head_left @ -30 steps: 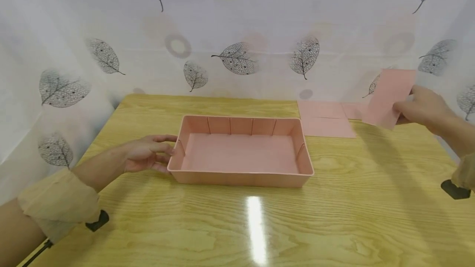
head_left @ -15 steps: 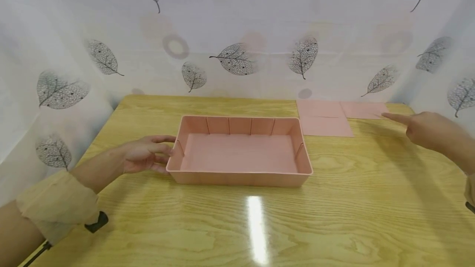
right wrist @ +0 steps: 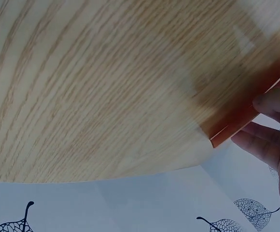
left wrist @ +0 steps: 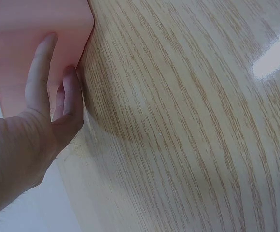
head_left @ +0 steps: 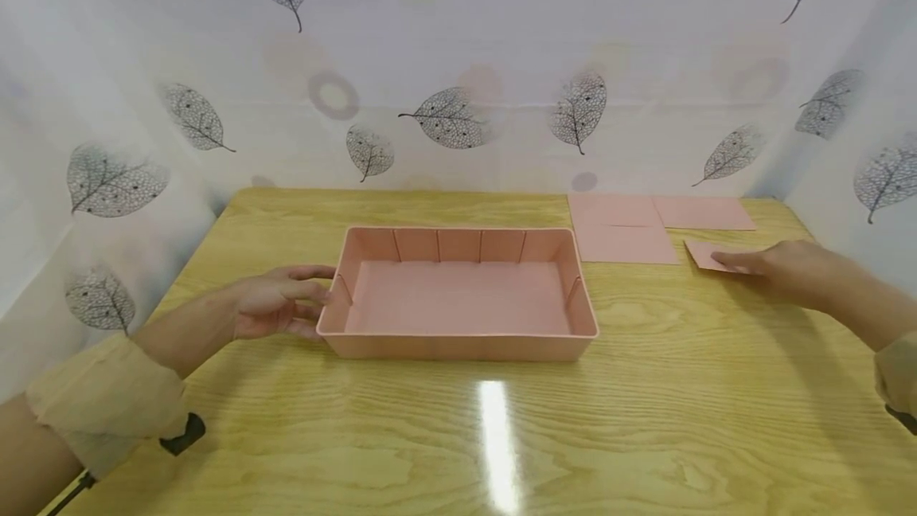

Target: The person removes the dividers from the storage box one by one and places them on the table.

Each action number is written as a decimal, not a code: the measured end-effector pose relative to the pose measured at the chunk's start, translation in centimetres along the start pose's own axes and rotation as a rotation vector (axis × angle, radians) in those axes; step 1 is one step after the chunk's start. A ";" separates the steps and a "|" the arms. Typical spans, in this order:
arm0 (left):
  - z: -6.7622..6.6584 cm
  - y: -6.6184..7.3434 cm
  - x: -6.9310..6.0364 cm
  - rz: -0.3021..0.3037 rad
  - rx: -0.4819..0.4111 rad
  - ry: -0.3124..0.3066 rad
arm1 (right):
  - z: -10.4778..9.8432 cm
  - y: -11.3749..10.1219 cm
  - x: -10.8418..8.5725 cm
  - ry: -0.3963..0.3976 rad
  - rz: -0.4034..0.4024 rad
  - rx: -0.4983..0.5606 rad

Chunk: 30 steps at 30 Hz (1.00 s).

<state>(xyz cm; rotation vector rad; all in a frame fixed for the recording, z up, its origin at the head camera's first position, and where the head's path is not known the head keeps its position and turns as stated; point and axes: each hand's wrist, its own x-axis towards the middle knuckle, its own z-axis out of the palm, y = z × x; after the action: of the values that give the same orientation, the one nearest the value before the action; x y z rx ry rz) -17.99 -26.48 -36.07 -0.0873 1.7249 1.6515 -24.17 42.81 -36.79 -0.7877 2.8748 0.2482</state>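
Observation:
In the middle of the table stands a long pink open-topped box (head_left: pixel 458 347), with slots along its inner walls. My left hand (head_left: pixel 268 305) rests against its left end with extended fingers; the left wrist view shows the fingertips touching the outer wall of the box (left wrist: pixel 19 53). To the right, my right hand (head_left: pixel 802 273) pinches a thin pink panel (head_left: pixel 705 256) between thumb and fingers, tilted low over the table. The right wrist view shows that panel (right wrist: pixel 241 116) nearly edge-on, with the thumb on one face. Other pink panels (head_left: pixel 623 245) lie flat behind the box's right side.
Another flat pink panel (head_left: pixel 705 213) lies at the table's back right. A leaf-patterned white curtain (head_left: pixel 458 30) hangs behind the wood-grain table (head_left: pixel 344 436) and at both sides. A bright light reflection crosses the table's front.
A second ago my right hand held a panel upright farther back. Half a second ago its index finger pointed at the back-right panel. Now it holds a panel lower and nearer. My left hand stays put.

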 end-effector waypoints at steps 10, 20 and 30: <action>0.1 0.0 0.1 -0.002 -0.001 -0.012 | 0.9 -0.2 -0.1 0.037 -0.103 -0.049; -0.1 -0.1 -0.1 -0.005 0.001 -0.008 | 0.6 -0.1 1.4 0.049 -0.126 -0.042; 0.0 -0.1 -0.1 -0.004 -0.004 0.005 | 0.7 0.3 2.3 0.043 -0.101 -0.015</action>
<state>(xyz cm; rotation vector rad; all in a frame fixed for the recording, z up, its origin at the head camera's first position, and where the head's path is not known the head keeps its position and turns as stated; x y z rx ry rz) -17.86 -26.50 -36.06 -0.0973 1.7238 1.6533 -26.19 42.03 -37.82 -0.9495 2.8648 0.2436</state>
